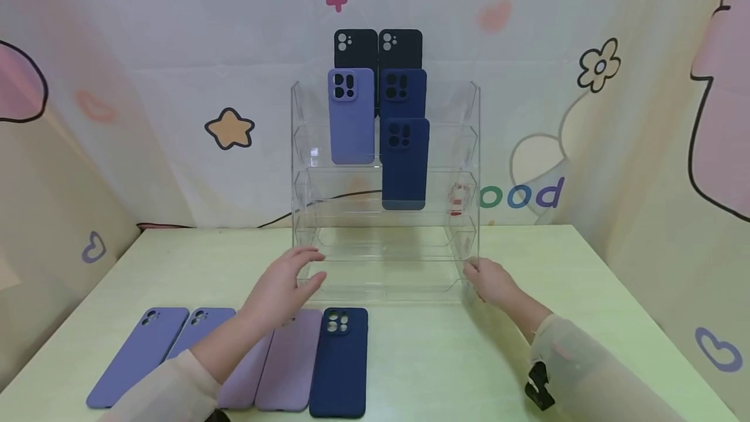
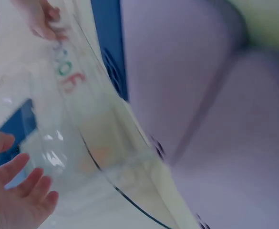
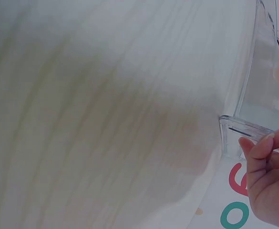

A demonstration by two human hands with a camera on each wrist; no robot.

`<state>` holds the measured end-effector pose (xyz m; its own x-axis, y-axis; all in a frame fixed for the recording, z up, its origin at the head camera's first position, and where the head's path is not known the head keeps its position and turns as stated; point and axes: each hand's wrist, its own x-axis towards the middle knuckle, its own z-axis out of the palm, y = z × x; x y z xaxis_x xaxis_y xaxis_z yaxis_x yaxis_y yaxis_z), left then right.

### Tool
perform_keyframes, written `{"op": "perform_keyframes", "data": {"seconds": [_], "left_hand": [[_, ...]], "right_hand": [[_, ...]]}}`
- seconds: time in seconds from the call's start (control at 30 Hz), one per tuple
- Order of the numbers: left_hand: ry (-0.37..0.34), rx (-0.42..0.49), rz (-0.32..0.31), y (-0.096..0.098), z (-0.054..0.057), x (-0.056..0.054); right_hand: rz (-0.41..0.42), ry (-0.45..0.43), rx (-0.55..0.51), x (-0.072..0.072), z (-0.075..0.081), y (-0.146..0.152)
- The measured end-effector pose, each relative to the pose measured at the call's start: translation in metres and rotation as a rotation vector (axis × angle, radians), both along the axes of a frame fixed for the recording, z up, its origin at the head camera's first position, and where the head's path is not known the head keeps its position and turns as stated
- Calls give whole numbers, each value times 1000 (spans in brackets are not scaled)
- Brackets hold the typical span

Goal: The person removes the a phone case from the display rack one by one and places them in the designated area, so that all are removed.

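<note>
A clear tiered display stand [image 1: 383,269] stands on the table, with its steps facing me. My right hand [image 1: 492,282] pinches the stand's lower right edge; the right wrist view shows thumb and fingers [image 3: 262,148] curled on the clear plastic. My left hand [image 1: 281,288] hovers by the stand's lower left front, fingers spread and apart from one another. In the left wrist view, that hand [image 2: 17,191] has nothing in its grasp. Upright on the stand are two black phone cases [image 1: 355,49], a lavender phone case [image 1: 352,126] and two navy phone cases [image 1: 405,171].
Flat on the table, left of centre, several phone cases lie side by side: periwinkle cases [image 1: 140,357], pinkish-purple cases [image 1: 290,360] and a navy case [image 1: 340,370] at the row's right end. My left forearm passes over part of the row. A printed curtain [image 1: 176,31] hangs behind.
</note>
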<state>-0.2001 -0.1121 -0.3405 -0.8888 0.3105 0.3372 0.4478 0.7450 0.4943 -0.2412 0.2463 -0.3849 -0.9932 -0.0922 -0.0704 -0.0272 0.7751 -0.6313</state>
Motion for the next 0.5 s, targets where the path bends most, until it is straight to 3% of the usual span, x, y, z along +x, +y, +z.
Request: {"op": "perform_keyframes", "data": {"seconds": [0.2,0.33,0.5], "left_hand": [[64,33,149,-19,-6,-17],[88,22,149,-19,-7,-23],[329,-139,111,-20,-4,-32]], "right_hand": [[-1,1,1,1,0,0],[-1,10,9,1,0,0],[1,23,-2,1,-1,0]]}}
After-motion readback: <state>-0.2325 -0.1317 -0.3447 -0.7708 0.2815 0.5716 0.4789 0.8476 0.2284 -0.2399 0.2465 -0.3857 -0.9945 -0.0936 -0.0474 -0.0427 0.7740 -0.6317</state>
